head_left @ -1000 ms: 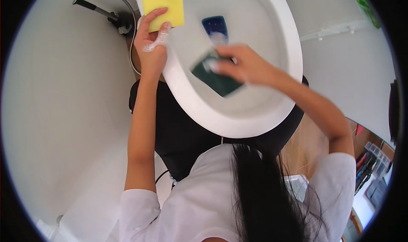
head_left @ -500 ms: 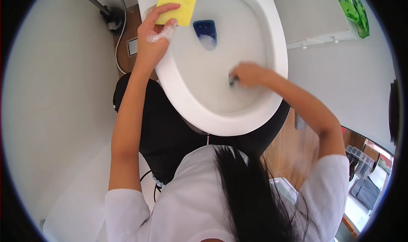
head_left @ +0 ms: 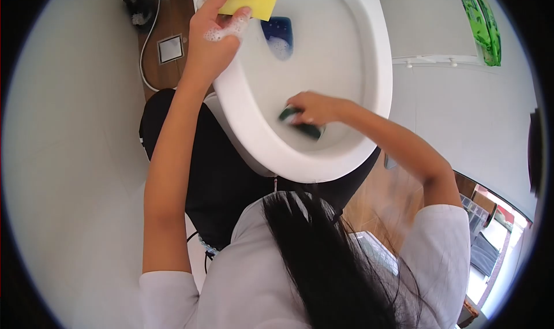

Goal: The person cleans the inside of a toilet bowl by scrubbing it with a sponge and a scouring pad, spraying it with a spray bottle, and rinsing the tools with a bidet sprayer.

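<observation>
Pinching the dark green pad (head_left: pixel 309 131) between thumb and fingers, our right hand (head_left: pixel 314 108) is closed on it; blur hides how the fingers underneath lie. The pad is low in the toilet bowl (head_left: pixel 381 69), just inside its near edge, and tilted, so we cannot tell whether its whole face meets the surface. For a good rub, we would do well to flatten it against the curve, fingertips spread behind it, and follow the near edge with even, overlapping strokes. Our left hand (head_left: pixel 209 45), with soap foam (head_left: pixel 222 33) at the base of its thumb, is clamped on a yellow sheet (head_left: pixel 262 3) over the bowl's left edge, the sheet's top out of view. Foam probably makes that hold slippery, so a light but sure pinch serves best. Toward the bowl's far edge lies blue water (head_left: pixel 277 26) with bubbles (head_left: pixel 280 47) on it; slower strokes there would splash less. Our long hair (head_left: pixel 317 248) appears close to the near edge and is best tied back.
</observation>
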A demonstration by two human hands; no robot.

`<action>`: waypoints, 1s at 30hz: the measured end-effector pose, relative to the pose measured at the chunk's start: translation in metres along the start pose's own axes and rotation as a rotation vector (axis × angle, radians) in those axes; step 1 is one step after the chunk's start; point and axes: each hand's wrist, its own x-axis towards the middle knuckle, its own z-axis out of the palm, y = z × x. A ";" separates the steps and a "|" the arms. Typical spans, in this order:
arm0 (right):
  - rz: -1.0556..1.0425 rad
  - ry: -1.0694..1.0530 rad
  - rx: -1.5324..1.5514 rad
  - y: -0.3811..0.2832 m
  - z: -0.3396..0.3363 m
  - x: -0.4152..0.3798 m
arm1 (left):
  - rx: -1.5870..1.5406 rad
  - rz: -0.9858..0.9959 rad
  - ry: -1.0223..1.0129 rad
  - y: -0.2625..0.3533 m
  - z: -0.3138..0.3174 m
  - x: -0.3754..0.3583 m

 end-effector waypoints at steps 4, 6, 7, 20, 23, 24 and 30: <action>0.197 -0.264 0.000 0.008 -0.003 -0.004 | -0.039 0.034 0.012 -0.004 0.002 0.000; 0.014 -0.196 0.298 -0.010 0.013 0.010 | -0.089 -0.002 0.050 0.000 0.001 0.002; 0.078 -0.112 0.649 -0.029 0.011 0.011 | -0.142 -0.039 0.074 0.004 0.003 0.003; 0.315 -0.425 0.159 -0.014 -0.005 -0.012 | -0.054 -0.120 -0.050 0.007 -0.004 0.004; 0.431 -0.289 0.023 0.010 -0.035 -0.024 | -0.038 0.003 -0.077 0.013 -0.003 0.003; 0.434 -0.289 0.024 0.011 -0.033 -0.025 | -0.050 -0.056 -0.086 0.014 -0.003 0.002; 0.445 -0.120 -0.360 0.010 -0.026 -0.020 | -0.035 -0.090 -0.107 0.015 -0.004 0.004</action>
